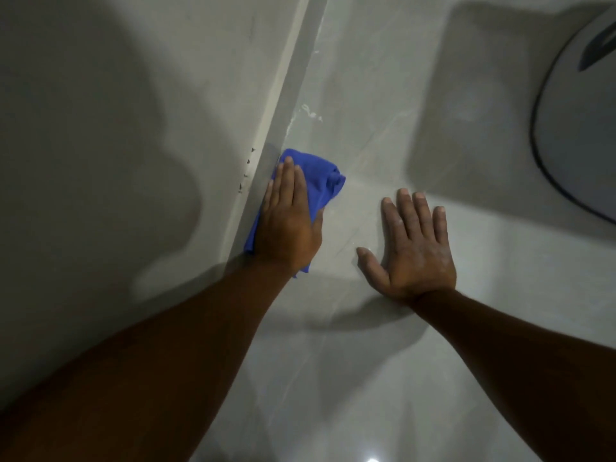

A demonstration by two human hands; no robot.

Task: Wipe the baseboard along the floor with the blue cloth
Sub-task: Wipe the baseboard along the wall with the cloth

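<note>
A grey baseboard (286, 91) runs diagonally from the upper middle down to the left of centre, where wall meets floor. The blue cloth (321, 176) is bunched against the baseboard's lower face. My left hand (286, 218) lies flat on the cloth with fingers together, thumb hooked around its right edge, pressing it to the baseboard. Part of the cloth is hidden under that hand. My right hand (413, 248) rests palm down on the floor to the right, fingers spread, holding nothing.
The grey wall (116, 128) fills the left side, with small dark marks (246, 171) just left of the baseboard. Glossy grey floor tiles (383, 361) spread right and below. White smears (310, 111) sit on the floor ahead. A white rounded object with a dark rim (580, 128) stands at right.
</note>
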